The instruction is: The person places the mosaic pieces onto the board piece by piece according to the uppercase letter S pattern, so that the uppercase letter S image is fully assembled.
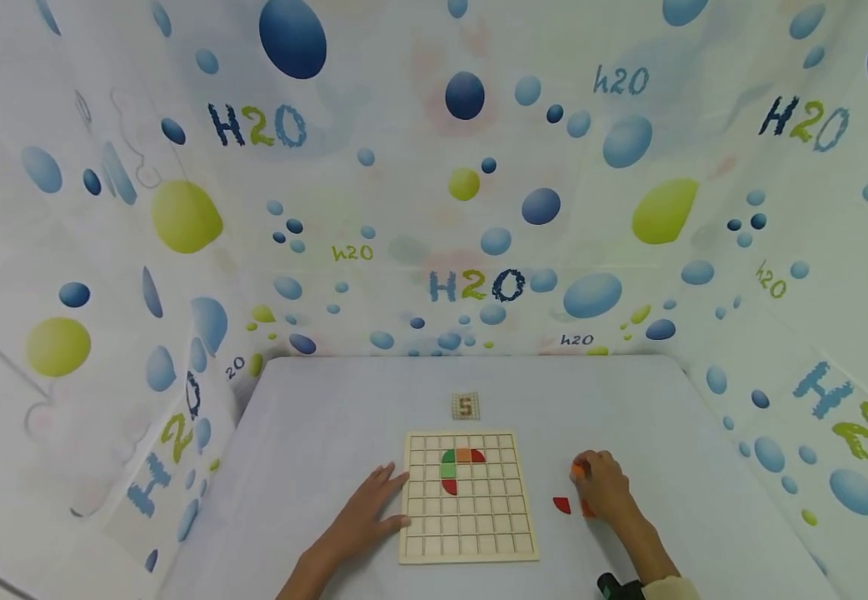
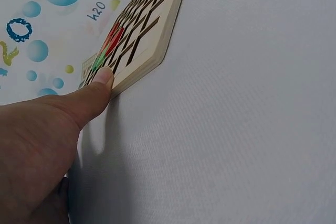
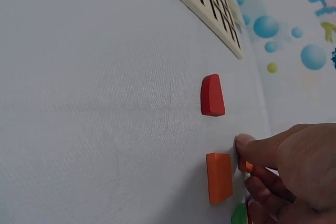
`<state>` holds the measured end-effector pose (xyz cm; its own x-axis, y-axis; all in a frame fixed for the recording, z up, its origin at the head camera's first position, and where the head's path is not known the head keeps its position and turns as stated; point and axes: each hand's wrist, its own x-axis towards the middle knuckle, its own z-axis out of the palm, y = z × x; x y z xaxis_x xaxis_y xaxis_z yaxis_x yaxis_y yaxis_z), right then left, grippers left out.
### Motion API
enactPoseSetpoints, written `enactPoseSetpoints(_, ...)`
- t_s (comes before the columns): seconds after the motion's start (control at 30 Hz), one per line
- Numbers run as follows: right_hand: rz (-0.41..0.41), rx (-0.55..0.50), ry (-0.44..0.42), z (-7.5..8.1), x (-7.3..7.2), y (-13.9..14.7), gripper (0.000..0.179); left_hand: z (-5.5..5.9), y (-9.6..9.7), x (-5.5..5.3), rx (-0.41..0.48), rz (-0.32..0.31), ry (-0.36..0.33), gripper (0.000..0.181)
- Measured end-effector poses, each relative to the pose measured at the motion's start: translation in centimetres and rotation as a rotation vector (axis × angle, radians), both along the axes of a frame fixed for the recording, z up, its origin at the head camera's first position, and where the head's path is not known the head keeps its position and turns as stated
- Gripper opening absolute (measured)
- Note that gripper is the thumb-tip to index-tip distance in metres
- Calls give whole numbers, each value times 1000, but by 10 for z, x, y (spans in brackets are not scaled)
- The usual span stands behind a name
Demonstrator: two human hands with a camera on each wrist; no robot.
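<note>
A wooden grid board [image 1: 471, 546] lies on the white table with green, orange and red tiles set in a curve in its upper cells. My left hand [image 1: 365, 510] rests at the board's left edge, fingers fairly straight, its thumb [image 2: 104, 77] touching the rim in the left wrist view. Right of the board, my right hand [image 1: 605, 487] pinches an orange tile [image 3: 244, 165] between thumb and fingers. Near it lie a red quarter-round tile [image 1: 562, 505], another orange tile [image 3: 219, 178] and a green tile [image 3: 240, 214], partly hidden by the fingers.
Behind the board sits a small square card [image 1: 466, 406] with a brown figure like an S or 5 on a grid. White cloth walls printed with blue and green drops surround the table [image 1: 314, 417] at the back and sides.
</note>
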<state>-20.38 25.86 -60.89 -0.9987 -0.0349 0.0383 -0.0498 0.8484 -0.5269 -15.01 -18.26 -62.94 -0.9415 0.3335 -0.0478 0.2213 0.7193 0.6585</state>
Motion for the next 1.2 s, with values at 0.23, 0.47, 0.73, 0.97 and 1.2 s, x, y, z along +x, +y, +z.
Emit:
enactPoseSetpoints(0.23, -1, -118, -45, 9, -3, -16, 20, 1, 1, 0, -7, 3, -16, 80)
enactPoseSetpoints(0.47, 37, -162, -24, 11, -5, -46, 19, -1, 1, -1, -23, -4, -12, 81)
enactPoseSetpoints(0.73, 182, -202, 7, 14, -2, -92, 16, 0, 1, -1, -25, 2, -17, 81)
enactPoseSetpoints(0.97, 381, -187, 14, 12, -1, -131, 15, 2, -1, -1, -31, 3, -10, 80)
enactPoseSetpoints(1.2, 493, -155, 77, 1, 1, -150, 14, 2, -1, 1, -18, -2, -20, 81)
